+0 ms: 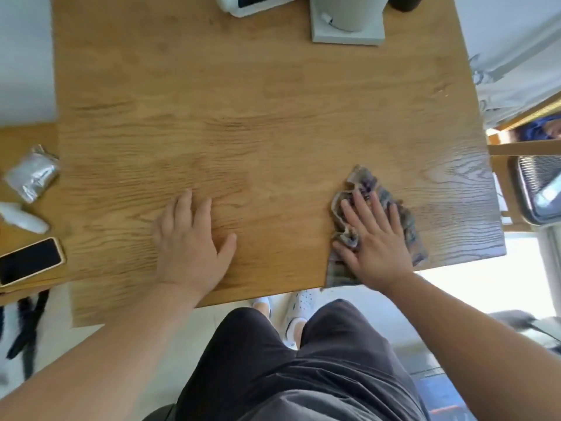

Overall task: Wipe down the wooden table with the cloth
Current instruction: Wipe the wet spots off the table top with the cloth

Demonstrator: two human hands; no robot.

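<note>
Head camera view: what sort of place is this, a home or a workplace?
Most likely a lived-in room at home, perhaps a bedroom or dorm. There is a wooden table with a cloth on it, a phone lying at left, and white fabric like bedding at right.

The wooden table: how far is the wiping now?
Done: no wiped area can be told from the wood. In hand: the right hand presses the cloth flat near the right front corner of the table; the left hand rests on bare wood. Left: probably most of the top.

Bright daylight, blurred, warped edges
</note>
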